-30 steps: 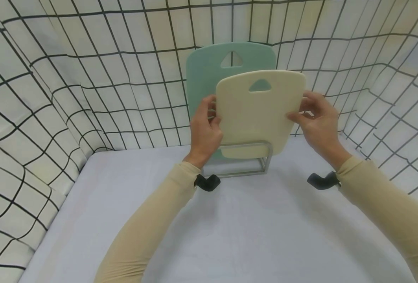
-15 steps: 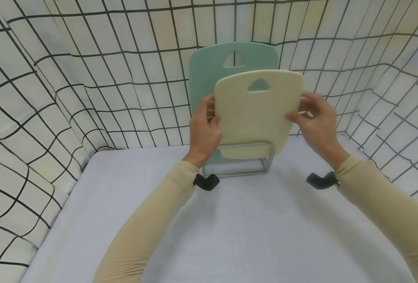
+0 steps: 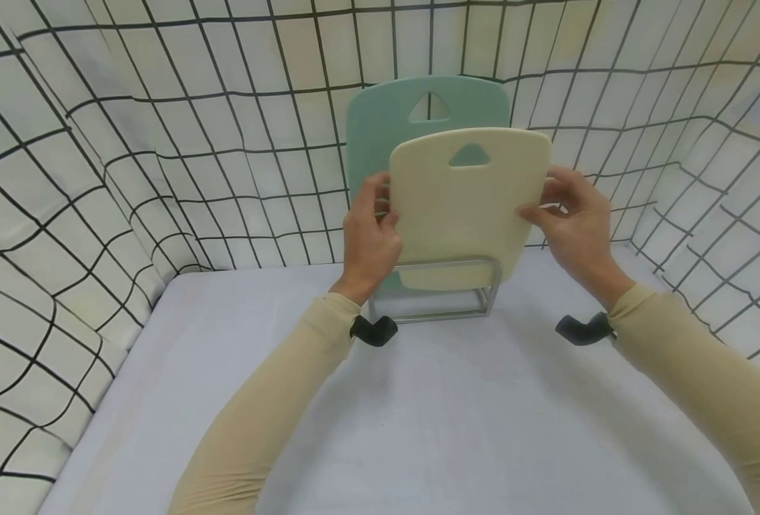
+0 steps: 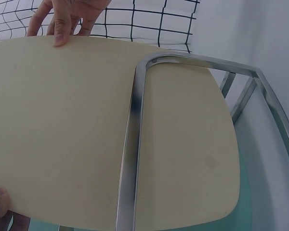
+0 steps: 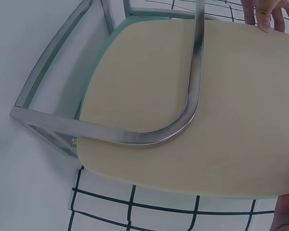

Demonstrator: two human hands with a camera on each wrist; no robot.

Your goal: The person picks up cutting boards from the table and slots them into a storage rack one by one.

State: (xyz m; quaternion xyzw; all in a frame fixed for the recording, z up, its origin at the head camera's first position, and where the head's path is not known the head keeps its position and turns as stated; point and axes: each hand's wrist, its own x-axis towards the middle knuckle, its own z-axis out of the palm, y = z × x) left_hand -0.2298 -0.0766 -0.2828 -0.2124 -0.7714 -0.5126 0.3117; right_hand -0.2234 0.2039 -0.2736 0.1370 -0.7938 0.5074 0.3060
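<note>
A cream cutting board [image 3: 463, 200] stands upright behind the front bar of a silver metal rack [image 3: 440, 316], its lower edge above the rack's base. My left hand [image 3: 371, 239] pinches its left edge, thumb in front and fingers behind. On the opposite edge my right hand [image 3: 575, 222] pinches the board between thumb and fingers. Behind it stands a larger green cutting board [image 3: 380, 118], its lower part mostly hidden. In the left wrist view the rack's bar [image 4: 131, 144] crosses the face of the cream board [image 4: 77, 120]; the right wrist view shows the same bar [image 5: 195, 72] from the other side.
The rack stands on a table with a white cover [image 3: 457, 415]. White cloth walls with a black grid [image 3: 257, 157] rise behind the boards and along both sides. Black wrist mounts [image 3: 374, 331] hang below both sleeves.
The head view has shifted slightly, so the green board and rack sit a little further right. Both hands keep hold of the cream board, which stays almost unmoved against the rack.
</note>
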